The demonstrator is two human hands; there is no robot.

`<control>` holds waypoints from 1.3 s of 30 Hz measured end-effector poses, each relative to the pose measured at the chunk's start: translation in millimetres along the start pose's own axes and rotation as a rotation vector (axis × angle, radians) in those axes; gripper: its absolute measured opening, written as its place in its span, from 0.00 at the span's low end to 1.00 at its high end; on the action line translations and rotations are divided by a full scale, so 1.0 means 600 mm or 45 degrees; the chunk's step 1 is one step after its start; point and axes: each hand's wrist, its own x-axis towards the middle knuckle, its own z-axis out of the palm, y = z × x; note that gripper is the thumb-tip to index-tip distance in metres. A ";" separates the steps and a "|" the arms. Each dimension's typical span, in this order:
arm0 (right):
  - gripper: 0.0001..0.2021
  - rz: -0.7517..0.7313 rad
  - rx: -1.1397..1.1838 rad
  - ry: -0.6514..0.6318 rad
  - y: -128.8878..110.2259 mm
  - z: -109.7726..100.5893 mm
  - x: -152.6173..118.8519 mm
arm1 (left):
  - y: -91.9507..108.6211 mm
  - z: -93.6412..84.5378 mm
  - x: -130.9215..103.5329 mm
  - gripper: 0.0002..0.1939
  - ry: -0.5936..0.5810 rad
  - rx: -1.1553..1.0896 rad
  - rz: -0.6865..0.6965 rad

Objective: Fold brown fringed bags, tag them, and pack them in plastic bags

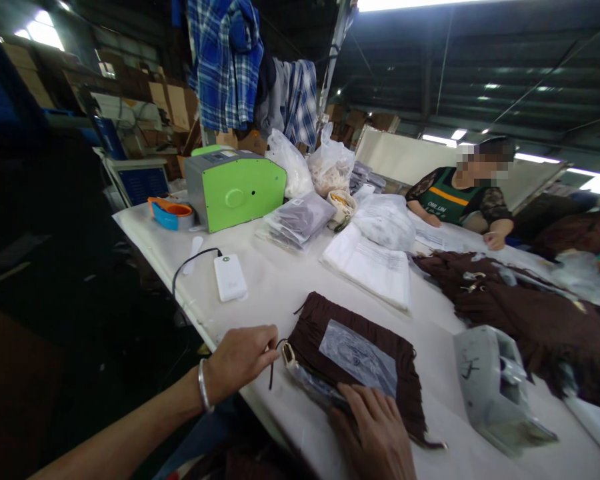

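A dark brown fabric bag [325, 310] with gathered sides lies flat on the table, a clear plastic piece [357, 357] on its upper face. My left hand [243, 360], a silver bangle at its wrist, is closed in a pinch on a thin dark cord [271, 377] at the bag's left corner. Beside those fingers is a gold-coloured metal clasp [289, 353], attached to a strap wrapped in clear plastic [313, 385] along the bag's near edge. My right hand [377, 430] rests over that strap and the near edge, fingers stretched out and lying flat; its thumb side is partly hidden.
A grey tape dispenser [495, 387] stands right of the bag, before a brown fabric pile [520, 300]. Beyond are white plastic sheets [370, 267], a white power bank [230, 277] with a cable, and a green-sided machine [245, 190]. A co-worker [455, 200] sits across the table.
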 end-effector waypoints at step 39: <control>0.48 1.052 2.501 -0.129 -0.215 0.025 0.172 | -0.105 -0.062 0.124 0.30 0.320 -1.141 -0.119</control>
